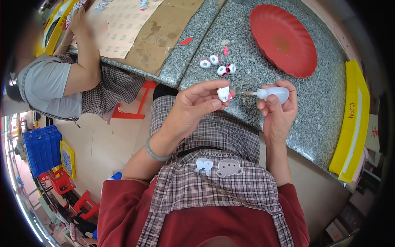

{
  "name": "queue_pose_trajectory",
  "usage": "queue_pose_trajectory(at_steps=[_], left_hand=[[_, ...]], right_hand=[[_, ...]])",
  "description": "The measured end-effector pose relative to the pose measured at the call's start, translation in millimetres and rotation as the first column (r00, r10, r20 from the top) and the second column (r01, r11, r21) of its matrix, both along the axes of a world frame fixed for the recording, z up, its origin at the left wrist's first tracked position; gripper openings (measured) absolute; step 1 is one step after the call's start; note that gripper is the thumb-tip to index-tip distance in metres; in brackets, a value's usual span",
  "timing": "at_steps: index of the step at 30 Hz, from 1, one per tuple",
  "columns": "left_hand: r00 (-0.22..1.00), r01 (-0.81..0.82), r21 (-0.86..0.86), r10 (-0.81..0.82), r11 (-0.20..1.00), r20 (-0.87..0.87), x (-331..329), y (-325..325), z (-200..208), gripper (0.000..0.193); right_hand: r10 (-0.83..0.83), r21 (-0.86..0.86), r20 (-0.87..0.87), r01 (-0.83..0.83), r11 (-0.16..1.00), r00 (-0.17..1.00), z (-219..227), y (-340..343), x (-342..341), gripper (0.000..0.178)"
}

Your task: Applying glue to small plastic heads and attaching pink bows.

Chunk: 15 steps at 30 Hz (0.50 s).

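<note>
Between the thumb and fingers of my left hand [197, 101] is a small white cat-head figure [223, 94] with a pink bow at its side. My right hand [281, 109] grips a translucent squeeze bottle [275, 94] with a thin needle nozzle. Its tip points left toward the figure, with a small gap between them. On the speckled stone table [230, 37] beyond my hands lie several small white pieces [214, 60] with grey centres, some edged in pink or dark red. A tiny pink part [226, 50] rests just past them.
A large red scalloped dish [284, 41] stands at the back right. Cardboard [166, 31] and a patterned sheet [123, 29] cover the table's left part, where another person [61, 82] sits working. A yellow bin [349, 123] is at the right edge. Blue crates [43, 146] stand at left.
</note>
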<state>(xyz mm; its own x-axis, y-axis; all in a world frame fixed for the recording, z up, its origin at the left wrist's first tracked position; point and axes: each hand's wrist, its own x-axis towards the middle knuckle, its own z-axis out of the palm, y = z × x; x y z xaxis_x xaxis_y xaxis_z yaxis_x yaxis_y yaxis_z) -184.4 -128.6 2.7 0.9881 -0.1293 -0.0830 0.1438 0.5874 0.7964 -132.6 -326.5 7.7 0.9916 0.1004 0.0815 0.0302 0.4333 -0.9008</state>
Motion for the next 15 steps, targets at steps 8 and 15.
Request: queue_pose_trajectory(at_steps=[8,15], left_hand=[[1.0,-0.006,-0.014,0.006,1.0,-0.026,-6.2,-4.1,-2.6,0.035],[0.999,-0.024,0.032,0.025,0.999,-0.024,-6.9,-0.2,-8.1,0.031]], right_hand=[[-0.042,-0.196,0.106,0.062,0.979,0.993,7.9,0.3,-16.1,0.036],[-0.058,-0.271,0.208,0.115,0.956,0.976,6.6,2.7,-20.0,0.037]])
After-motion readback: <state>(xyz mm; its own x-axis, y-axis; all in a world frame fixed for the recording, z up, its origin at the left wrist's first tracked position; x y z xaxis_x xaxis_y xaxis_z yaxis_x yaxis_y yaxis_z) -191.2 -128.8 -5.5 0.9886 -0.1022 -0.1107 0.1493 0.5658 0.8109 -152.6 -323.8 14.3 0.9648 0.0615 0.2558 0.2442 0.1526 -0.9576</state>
